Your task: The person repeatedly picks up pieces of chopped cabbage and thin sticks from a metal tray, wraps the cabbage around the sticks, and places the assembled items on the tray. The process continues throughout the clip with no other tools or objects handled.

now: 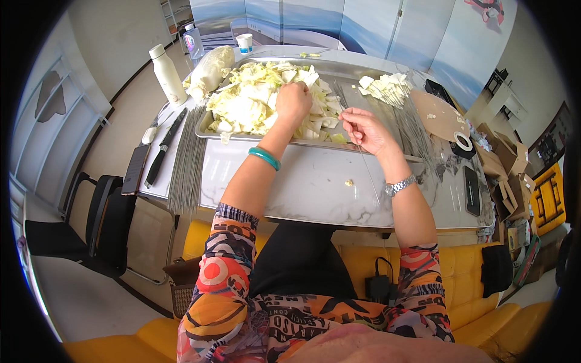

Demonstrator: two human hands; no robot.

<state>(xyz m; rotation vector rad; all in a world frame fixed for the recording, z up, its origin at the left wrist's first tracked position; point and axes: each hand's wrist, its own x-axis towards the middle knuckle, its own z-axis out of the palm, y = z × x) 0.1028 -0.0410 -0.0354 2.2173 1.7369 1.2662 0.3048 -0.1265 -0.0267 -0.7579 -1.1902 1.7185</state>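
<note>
My left hand [294,102], with a green bangle on its wrist, reaches into a heap of cut cabbage leaves [247,106]. Its fingertips are hidden, so whether they grip a leaf is unclear. The heap lies in a wide metal tray [272,140]. My right hand [365,129], wearing a metal-band watch, pinches a thin metal skewer [368,174] over the tray's near edge. Pale cabbage pieces [386,89] lie threaded on skewers at the tray's right side. Beneath them spreads a bundle of skewers [411,131]. Another skewer bundle [188,159] lies left of the tray.
A whole Chinese cabbage [211,72], a white bottle [168,77] and a paper cup [244,43] stand behind left. A black-handled knife [165,147] lies beside a phone [136,169]. On the right are a round board [438,115], a tape roll [463,141] and another phone [471,190].
</note>
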